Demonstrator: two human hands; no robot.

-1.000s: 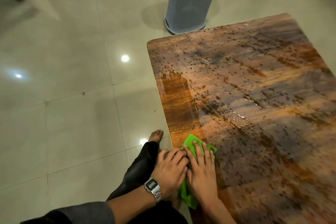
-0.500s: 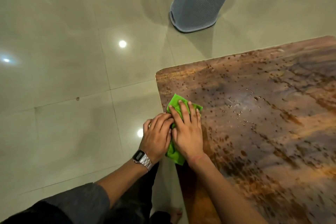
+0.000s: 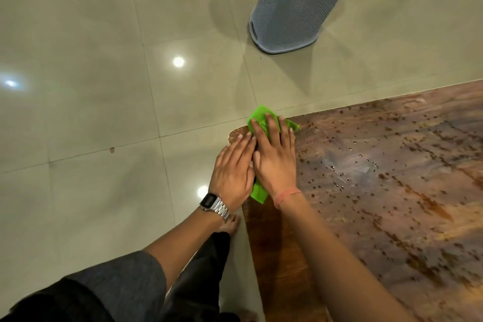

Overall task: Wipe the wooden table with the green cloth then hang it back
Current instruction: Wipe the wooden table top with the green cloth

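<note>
The green cloth (image 3: 261, 119) lies folded at the far left corner of the wooden table (image 3: 392, 191), its tip reaching past the table's far edge. My right hand (image 3: 275, 162) presses flat on the cloth, fingers spread. Beside it, my left hand (image 3: 232, 175), with a metal wristwatch, also presses down, partly on the cloth and partly on the table's left edge. Most of the cloth is hidden under the two palms. Water droplets cover the tabletop to the right; the strip along the left edge looks dark and wiped.
A tall grey mesh basket (image 3: 295, 8) stands on the glossy tiled floor (image 3: 104, 86) beyond the table's far edge. My bare foot (image 3: 230, 222) and dark trouser leg are on the floor by the table's left side.
Both hands have slid the cloth forward along the table's left edge, from the near part to the far corner. The view has shifted with them.
</note>
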